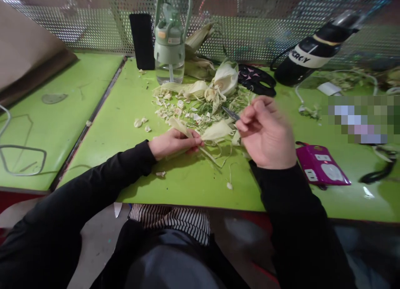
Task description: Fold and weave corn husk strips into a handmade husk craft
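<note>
My left hand (178, 142) pinches a pale corn husk strip (217, 131) just above the table, its wider end pointing right. To the right, my right hand (267, 132) is raised with curled fingers, slightly blurred by motion. Grey pointed blades, like those of scissors (230, 113), stick out of it to the left; their handles are hidden in the fingers. Behind both hands lies a heap of cut husk scraps (196, 114), with thin green shreds and pale chips. A larger bundle of husk (225, 78) rests at the back of the heap.
At the back stand a green water bottle (169, 51) and a black phone (142, 41) against a perforated metal screen (243, 22). A black bottle (312, 53) leans at the right, near a black patterned item (256, 79). A purple pouch (323, 164) lies beside my right wrist.
</note>
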### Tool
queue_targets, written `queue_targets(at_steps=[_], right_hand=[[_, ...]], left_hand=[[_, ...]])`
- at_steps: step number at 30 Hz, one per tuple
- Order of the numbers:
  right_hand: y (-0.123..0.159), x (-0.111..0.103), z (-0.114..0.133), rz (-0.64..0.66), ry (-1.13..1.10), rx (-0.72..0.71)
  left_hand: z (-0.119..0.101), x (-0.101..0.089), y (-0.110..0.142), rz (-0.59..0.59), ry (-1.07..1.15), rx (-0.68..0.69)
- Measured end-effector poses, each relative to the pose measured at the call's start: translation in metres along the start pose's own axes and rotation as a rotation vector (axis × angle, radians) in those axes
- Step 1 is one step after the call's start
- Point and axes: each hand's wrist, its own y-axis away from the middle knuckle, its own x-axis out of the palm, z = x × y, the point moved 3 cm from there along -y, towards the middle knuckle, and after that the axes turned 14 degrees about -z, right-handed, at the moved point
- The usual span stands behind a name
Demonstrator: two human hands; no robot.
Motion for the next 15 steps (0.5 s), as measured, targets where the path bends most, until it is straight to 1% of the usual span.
queue_targets(at_steps=[1, 2, 3, 4, 5, 6, 8, 9, 11, 15], right_hand=[[-0.001, -0.004, 0.003, -0.083, 0.072, -0.114], [-0.001, -0.005, 0.007, -0.140, 0.166, -0.248], [0.001, -0.003, 0.011, -0.125, 0.273, -0.367], [0.004, 0.000, 0.015, -0.064, 0.371, -0.476], [0.008, 0.005, 0.017, 0.034, 0.451, -0.561], [0.011, 0.011, 0.018, 0.149, 0.503, -0.612], [0.016, 0.018, 0.017, 0.321, 0.529, -0.639], [0.017, 0.019, 0.016, 0.372, 0.520, -0.628], [0.018, 0.021, 0.013, 0.430, 0.481, -0.613], [0.017, 0.024, 0.010, 0.477, 0.403, -0.640]], left_hand=[[-0.001, -0.002, -0.001, -0.037, 0.075, -0.031], [-0.002, -0.003, -0.001, -0.071, 0.147, -0.061], [-0.004, -0.004, -0.001, -0.098, 0.207, -0.090], [-0.006, -0.005, -0.001, -0.119, 0.250, -0.115], [-0.009, -0.005, -0.001, -0.135, 0.279, -0.134], [-0.012, -0.005, 0.000, -0.147, 0.298, -0.146], [-0.017, -0.004, 0.002, -0.159, 0.313, -0.154], [-0.019, -0.004, 0.003, -0.163, 0.315, -0.150], [-0.020, -0.003, 0.004, -0.174, 0.309, -0.142], [-0.018, -0.002, 0.004, -0.175, 0.291, -0.146]])
